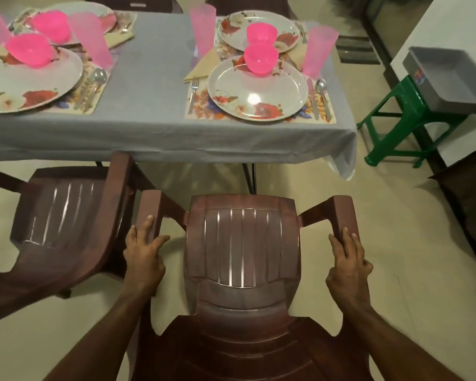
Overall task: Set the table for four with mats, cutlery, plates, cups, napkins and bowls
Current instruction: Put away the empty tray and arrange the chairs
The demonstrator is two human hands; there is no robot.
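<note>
The near-right place setting, plate (pixel 257 89) on its mat (pixel 201 105), lies on the desk (pixel 149 78) straight ahead of the chair (pixel 242 243). The left hand (pixel 144 259) and right hand (pixel 348 266) each grip an armrest, equally near.

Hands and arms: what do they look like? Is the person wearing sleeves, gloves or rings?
Both forearms are bare, with no sleeves in view. The left hand and right hand have no gloves, and no rings, watch or bracelet show. The fingernails look short and plain.
</note>
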